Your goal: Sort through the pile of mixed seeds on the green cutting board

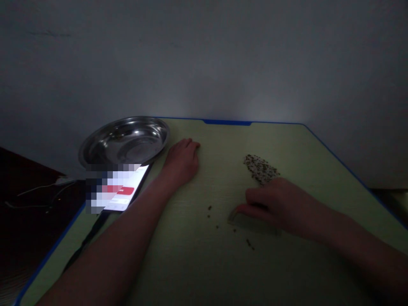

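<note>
My left hand (183, 160) rests palm down on the pale green table (197, 263), beside a shiny steel basin (124, 142). It holds nothing that I can see, and its fingers lie forward on the surface. Over the right half of the table, my right hand (270, 202) is low, with fingers curled and thumb bent forward. A faint, pale, see-through edge shows by the thumb tip; what it is I cannot make out. Just beyond this hand lies a pile of small mixed dark and white grains or beads (259, 168). Several dark grains (235, 230) are scattered nearer to me.
A phone with a lit screen (130, 193), partly pixelated, lies left of my left forearm, against the basin. A dark strap or cord runs below it. White cables (60, 182) hang left of the table. A grey wall (204, 59) stands behind the blue table edge.
</note>
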A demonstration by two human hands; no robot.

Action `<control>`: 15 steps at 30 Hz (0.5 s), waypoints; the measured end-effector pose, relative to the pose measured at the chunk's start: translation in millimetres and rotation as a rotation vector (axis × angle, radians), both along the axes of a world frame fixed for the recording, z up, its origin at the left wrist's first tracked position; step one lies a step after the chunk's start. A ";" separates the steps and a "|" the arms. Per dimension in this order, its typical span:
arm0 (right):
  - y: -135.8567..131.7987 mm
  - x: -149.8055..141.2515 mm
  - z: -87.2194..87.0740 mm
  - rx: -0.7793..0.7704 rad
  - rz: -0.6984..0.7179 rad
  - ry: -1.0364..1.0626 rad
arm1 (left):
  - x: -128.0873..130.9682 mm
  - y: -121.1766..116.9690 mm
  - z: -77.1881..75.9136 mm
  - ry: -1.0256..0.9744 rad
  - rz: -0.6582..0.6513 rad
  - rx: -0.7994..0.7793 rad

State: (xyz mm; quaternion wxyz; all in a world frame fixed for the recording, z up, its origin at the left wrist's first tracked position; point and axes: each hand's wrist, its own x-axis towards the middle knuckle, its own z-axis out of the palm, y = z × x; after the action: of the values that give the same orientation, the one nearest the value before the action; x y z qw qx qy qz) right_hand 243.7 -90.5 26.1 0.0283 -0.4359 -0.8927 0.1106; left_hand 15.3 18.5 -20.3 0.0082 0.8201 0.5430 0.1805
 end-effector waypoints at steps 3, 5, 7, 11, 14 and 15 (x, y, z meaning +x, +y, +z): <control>0.1 -6.6 -0.9 0.033 -0.028 -0.022 | 0.7 -0.2 0.6 0.004 0.001 -0.002; 1.7 -5.7 -2.1 0.063 -0.046 -0.036 | 0.7 0.0 0.6 0.014 0.008 -0.001; 4.6 -0.9 -2.9 0.099 -0.083 -0.041 | 0.3 0.2 0.6 0.020 0.014 -0.001; 9.0 6.9 -2.7 0.130 -0.196 0.024 | -0.3 -0.3 1.2 0.020 0.006 -0.010; 7.8 1.2 -4.4 0.096 -0.236 0.060 | -0.5 0.2 0.9 0.017 0.000 -0.007; 7.3 -1.9 -5.6 0.089 -0.238 0.057 | -0.6 0.6 0.5 0.017 -0.001 -0.003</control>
State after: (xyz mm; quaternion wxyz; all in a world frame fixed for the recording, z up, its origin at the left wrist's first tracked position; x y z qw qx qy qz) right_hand 241.8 -83.3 20.5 0.0857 -0.5337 -0.8376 0.0792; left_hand 14.7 19.1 -19.8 0.0048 0.8217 0.5431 0.1726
